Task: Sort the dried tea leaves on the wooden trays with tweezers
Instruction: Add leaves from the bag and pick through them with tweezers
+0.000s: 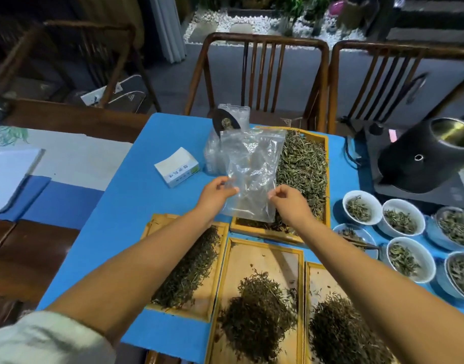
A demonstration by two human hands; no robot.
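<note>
Dried tea leaves (257, 308) lie heaped on wooden trays (262, 254) beneath both forearms while left hand (215, 196) and right hand (288, 202) pinch a clear plastic bag (251, 174) (apparently empty); tweezers, unlocated, must be picked up next.

Single head-worn wide-angle view, looking forward and down over the blue counter (115, 206) from close above. Both forearms are reaching into frame from the bottom edge. Trays (262, 256) are sitting nearest the lens, chairs (257, 72) are showing at the far top. Edges are bending from lens distortion.
</note>
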